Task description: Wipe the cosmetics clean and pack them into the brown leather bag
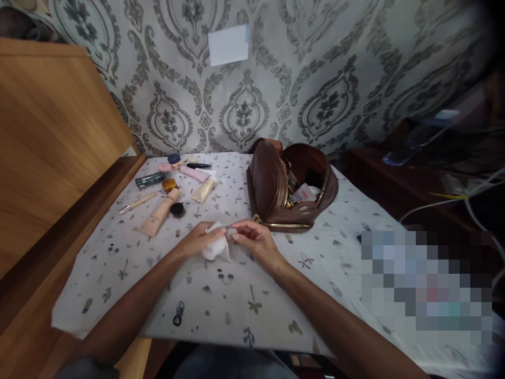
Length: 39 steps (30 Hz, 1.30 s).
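Both my hands meet over the middle of the patterned cloth (236, 310). My left hand (197, 239) cups a small white soft item (215, 247), maybe a pad or tissue. My right hand (252, 238) pinches its upper right edge with the fingertips. The item rests just above the cloth. Behind my hands stands an open brown leather pouch (272, 184) with a gold zipper and small items inside.
Cosmetics lie at the back left: a beige tube (160, 213), a cream tube (204, 189), a pink tube (194, 173), a dark green bottle (152, 179), small jars (177, 210), a black pencil (198, 166). A wooden panel (51, 131) rises at left. Dark furniture and cables sit at right.
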Available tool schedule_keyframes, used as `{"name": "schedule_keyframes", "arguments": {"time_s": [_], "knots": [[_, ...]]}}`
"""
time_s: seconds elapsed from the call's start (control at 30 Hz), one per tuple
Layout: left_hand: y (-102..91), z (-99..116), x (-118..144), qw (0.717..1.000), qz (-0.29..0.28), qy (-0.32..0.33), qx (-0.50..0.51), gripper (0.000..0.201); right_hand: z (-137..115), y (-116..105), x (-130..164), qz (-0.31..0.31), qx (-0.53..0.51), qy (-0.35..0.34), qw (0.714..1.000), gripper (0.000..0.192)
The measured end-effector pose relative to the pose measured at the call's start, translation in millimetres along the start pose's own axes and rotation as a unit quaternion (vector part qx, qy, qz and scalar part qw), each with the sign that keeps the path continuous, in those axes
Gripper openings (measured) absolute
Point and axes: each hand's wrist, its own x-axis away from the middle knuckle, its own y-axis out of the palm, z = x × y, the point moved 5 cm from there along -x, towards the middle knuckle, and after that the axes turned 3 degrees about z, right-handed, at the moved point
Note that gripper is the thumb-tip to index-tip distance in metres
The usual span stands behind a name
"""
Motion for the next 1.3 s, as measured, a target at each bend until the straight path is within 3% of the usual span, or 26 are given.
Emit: {"name": "schedule_keyframes", "arguments": {"time_s": [0.07, 0.13, 0.4, 0.57, 0.7, 0.77, 0.97, 1.13, 1.2, 1.3], "knots": [[6.3, 3, 3, 0.998, -0.062, 0.004, -0.010, 0.052, -2, 2, 0, -0.017, 0.009, -0.004, 1.000, 0.028], [8.9, 4, 4, 0.997, -0.082, 0.008, -0.011, 0.055, -4, 5, 1, -0.028, 0.016, -0.002, 0.999, 0.027], [4.7, -2, -3, 0.998, 0.002, 0.047, -0.037, 0.056, -3, 3, 1, 0.018, 0.012, 0.013, 1.000, 0.025], [-3.4, -10, -4, 0.997, 0.060, -0.021, 0.032, 0.057, -6, 2, 2, 0.028, 0.022, 0.007, 0.999, 0.025], [-3.7, -23, -2, 0.982, 0.020, -0.132, 0.131, 0.064, -11, -4, 2, 0.044, 0.042, -0.011, 0.998, 0.023], [-4.6, -25, -1, 0.980, 0.000, -0.137, 0.146, 0.065, -10, -5, 3, 0.042, 0.043, -0.010, 0.998, 0.023], [-9.7, -26, -7, 0.980, 0.011, -0.108, 0.164, 0.050, 2, 1, 7, 0.002, 0.030, 0.066, 0.997, 0.024], [-11.0, -28, -7, 0.973, 0.098, -0.131, 0.161, 0.059, 2, 2, 6, -0.004, 0.014, 0.085, 0.996, 0.021], [-5.6, -21, -6, 0.985, 0.067, -0.085, 0.133, 0.058, -1, -1, 5, 0.018, 0.022, 0.065, 0.997, 0.022], [6.7, -3, -1, 0.997, -0.043, 0.021, 0.064, 0.050, -7, -4, 5, 0.041, 0.039, 0.022, 0.998, 0.024]]}}
